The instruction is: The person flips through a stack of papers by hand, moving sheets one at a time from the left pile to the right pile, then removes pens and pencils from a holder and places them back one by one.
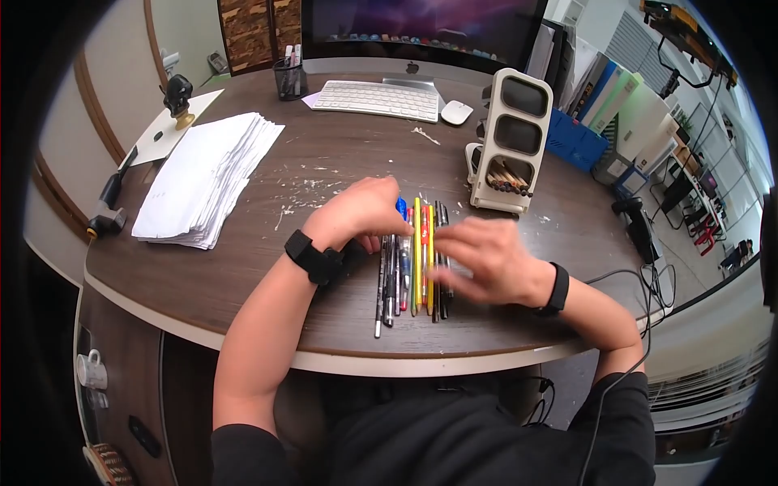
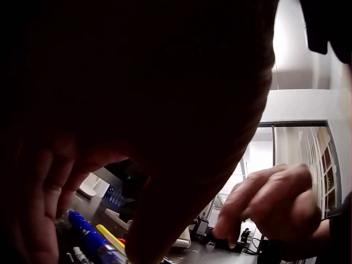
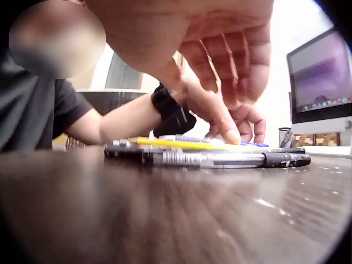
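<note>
Overhead, row of pens [image 1: 413, 259] lies on desk [image 1: 324, 170] near front edge. Left hand [image 1: 365, 212] rests on row's far end, fingers curled down. Right hand [image 1: 486, 261] covers row's right side, fingers loosely spread. Left wrist view: blue pen [image 2: 91, 236] under fingertips. Right wrist view: fingers [image 3: 220, 113] relaxed, touching pens [image 3: 220, 157].

Your left hand [image 1: 366, 211] lies palm down with its knuckles raised and its fingers curled downward, the forearm running back toward your body with a black band strapped around the wrist. Your right hand [image 1: 484, 257] comes in from the opposite side, palm down, fingers stretched loosely toward the left one and slightly blurred. Its wrist also carries a black band. The two hands sit near each other without touching.
</note>
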Demonstrator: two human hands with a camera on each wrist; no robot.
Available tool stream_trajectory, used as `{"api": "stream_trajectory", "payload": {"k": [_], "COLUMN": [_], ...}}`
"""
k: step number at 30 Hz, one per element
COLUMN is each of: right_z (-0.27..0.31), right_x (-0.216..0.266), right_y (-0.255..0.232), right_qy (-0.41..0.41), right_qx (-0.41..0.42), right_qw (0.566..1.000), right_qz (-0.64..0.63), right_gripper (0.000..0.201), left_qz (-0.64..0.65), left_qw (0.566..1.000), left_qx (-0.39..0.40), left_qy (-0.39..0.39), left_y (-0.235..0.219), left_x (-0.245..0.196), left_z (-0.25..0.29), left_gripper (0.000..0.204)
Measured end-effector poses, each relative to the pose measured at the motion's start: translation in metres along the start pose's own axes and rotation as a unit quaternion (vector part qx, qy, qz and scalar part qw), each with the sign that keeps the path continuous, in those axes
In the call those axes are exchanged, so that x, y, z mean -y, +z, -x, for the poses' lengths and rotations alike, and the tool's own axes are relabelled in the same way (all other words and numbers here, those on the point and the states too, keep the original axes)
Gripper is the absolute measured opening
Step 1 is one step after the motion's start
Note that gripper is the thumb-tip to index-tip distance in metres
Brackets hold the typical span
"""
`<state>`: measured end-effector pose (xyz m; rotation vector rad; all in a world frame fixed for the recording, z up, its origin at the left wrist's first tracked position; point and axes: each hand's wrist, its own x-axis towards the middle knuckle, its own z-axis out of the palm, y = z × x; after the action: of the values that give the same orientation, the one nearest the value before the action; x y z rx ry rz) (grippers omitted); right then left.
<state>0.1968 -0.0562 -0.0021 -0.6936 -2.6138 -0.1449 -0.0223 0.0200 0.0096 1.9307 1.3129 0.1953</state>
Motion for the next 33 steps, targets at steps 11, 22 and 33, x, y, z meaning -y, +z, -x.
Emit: {"api": "stream_trajectory", "payload": {"k": [11, 22, 33], "right_z": [0.0, 0.008, 0.02], "right_x": [0.006, 0.017, -0.063], "right_y": [0.015, 0.015, -0.039], "right_qy": [0.113, 0.139, 0.015], "right_qx": [0.115, 0.191, -0.115], "right_qw": [0.986, 0.971, 0.96], "right_qz": [-0.036, -0.026, 0.256], "right_gripper": [0.053, 0.065, 0.042], "left_qz": [-0.089, -0.112, -0.077], "left_qw": [0.995, 0.989, 0.984], "left_qx": [-0.052, -0.094, -0.158], "left_qy": [-0.001, 0.001, -0.016], "left_y": [0.0, -0.003, -0.012], "left_x": [0.004, 0.011, 0.031], "left_z": [0.0, 0.006, -0.01], "left_gripper": [0.032, 0.036, 0.041]}}
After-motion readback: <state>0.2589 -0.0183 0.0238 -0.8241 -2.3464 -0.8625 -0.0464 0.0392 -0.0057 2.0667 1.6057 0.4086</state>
